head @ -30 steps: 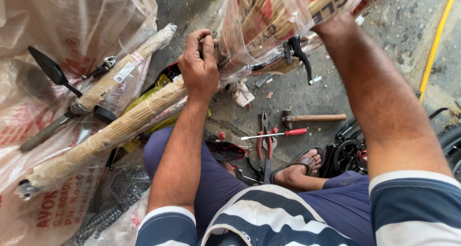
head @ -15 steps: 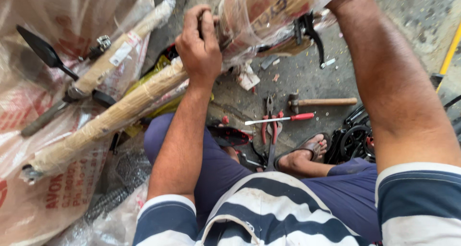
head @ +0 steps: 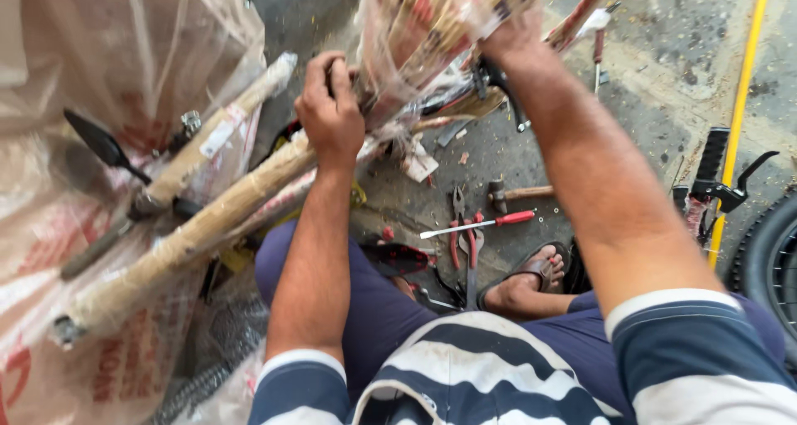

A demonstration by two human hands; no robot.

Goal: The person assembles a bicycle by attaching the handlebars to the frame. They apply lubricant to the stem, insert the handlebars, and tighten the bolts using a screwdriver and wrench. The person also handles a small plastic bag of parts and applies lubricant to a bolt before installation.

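Hands on a plastic-wrapped bicycle part above a concrete floor strewn with tools.

The left hand (head: 330, 109) is clenched around the crinkled clear plastic wrapping (head: 415, 51) of the bundle, just where a paper-wrapped frame tube (head: 191, 234) runs down toward the left edge. The right hand (head: 513, 36) presses into the same wrapping near the top edge; its fingers are hidden, so I cannot tell its grip. A black brake lever (head: 496, 85) pokes out below the bundle. On the floor (head: 647, 101) between the arms lie a red-handled screwdriver (head: 481, 223), pliers (head: 471, 255) and a wooden-handled hammer (head: 519, 194), near the person's sandalled foot (head: 535, 277). A tyre (head: 768, 259) shows at the right edge.
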